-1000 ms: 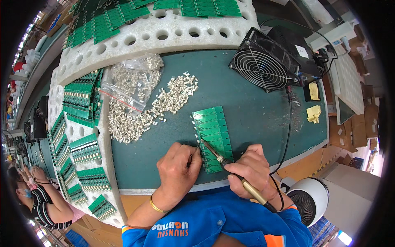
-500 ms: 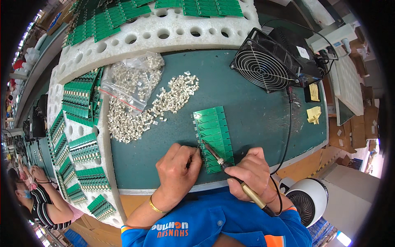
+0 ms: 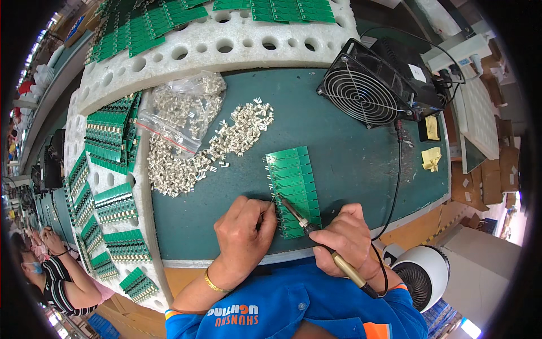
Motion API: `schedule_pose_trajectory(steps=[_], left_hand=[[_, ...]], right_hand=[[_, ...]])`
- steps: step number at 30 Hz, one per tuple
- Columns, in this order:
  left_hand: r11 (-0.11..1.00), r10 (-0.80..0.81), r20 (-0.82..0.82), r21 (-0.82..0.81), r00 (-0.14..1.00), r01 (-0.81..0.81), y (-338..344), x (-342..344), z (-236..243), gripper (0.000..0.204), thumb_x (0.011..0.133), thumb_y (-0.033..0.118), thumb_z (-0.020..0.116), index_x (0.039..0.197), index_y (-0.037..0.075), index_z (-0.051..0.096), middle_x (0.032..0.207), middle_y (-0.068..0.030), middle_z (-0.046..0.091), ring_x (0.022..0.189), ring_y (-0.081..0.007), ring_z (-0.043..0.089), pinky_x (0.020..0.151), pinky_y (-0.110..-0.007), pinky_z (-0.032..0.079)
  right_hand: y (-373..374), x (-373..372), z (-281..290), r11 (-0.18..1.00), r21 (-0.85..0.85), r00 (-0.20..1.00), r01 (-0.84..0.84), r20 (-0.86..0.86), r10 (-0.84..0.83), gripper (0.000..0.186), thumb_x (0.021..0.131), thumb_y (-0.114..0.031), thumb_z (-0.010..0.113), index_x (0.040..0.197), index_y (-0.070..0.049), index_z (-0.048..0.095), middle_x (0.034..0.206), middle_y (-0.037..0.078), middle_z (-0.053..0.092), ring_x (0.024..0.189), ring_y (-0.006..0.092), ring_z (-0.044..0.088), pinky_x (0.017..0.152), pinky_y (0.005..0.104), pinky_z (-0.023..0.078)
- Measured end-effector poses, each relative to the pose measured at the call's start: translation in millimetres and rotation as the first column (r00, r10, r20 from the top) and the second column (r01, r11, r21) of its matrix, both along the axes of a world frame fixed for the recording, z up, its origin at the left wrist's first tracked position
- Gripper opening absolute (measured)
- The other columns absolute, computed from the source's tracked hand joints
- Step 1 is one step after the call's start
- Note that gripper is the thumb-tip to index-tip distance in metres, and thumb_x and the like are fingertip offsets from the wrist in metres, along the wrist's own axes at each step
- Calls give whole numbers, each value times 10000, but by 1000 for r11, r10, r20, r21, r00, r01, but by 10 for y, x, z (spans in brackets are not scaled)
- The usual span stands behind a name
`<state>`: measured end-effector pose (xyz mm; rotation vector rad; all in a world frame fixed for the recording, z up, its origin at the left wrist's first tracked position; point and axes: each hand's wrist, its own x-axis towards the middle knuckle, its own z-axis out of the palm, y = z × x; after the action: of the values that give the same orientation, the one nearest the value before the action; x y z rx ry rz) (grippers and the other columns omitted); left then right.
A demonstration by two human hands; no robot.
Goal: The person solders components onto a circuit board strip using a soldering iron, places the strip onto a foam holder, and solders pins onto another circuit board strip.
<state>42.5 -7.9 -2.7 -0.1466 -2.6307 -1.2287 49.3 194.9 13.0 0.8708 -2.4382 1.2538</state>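
Observation:
A green circuit board panel (image 3: 293,189) lies on the dark green mat (image 3: 350,152) in front of me. My right hand (image 3: 345,237) grips a soldering iron (image 3: 324,246) like a pen, its tip touching the panel's left edge near the middle. My left hand (image 3: 244,231) rests on the mat just left of the panel and pinches a thin solder wire (image 3: 266,210) that points at the iron's tip. A gold bracelet is on my left wrist.
A heap of small metal connectors (image 3: 209,152) and a clear bag of them (image 3: 183,110) lie behind my left hand. A black fan (image 3: 375,90) stands at the back right. White foam racks (image 3: 226,42) hold several green boards. A white fan (image 3: 420,277) sits low right. Another person (image 3: 62,277) sits at left.
The iron's tip and the solder wire have shifted slightly along the panel's left edge; both hands stay in nearly the same place.

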Motion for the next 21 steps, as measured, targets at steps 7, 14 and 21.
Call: schedule_pose_trajectory(steps=[7,14,21], left_hand=[[1000,-13,-2,2,1000,13,-2,3,-19,125,760,0,750,767,59,639,656,-72,542,512,-233,557,473,-347,449],[1000,-14,3,-19,1000,14,-4,6,-20,126,756,-1,750,765,61,640,656,-70,541,513,-233,557,473,-349,447],[1000,1,-2,2,1000,-1,-1,11,-8,128,761,-2,749,771,61,638,660,-71,547,510,-229,560,471,-345,448]], right_hand=[[-4,2,3,1000,23,1000,-4,-13,4,269,693,-104,739,953,-83,673,643,-2,603,545,176,539,649,347,390],[-1,9,-4,1000,-7,1000,8,-2,-9,264,697,-102,734,953,-83,673,644,-1,604,546,175,543,643,344,394],[0,-4,-14,1000,-19,1000,7,-9,-7,263,699,-99,734,954,-79,672,650,8,612,543,180,542,644,347,396]])
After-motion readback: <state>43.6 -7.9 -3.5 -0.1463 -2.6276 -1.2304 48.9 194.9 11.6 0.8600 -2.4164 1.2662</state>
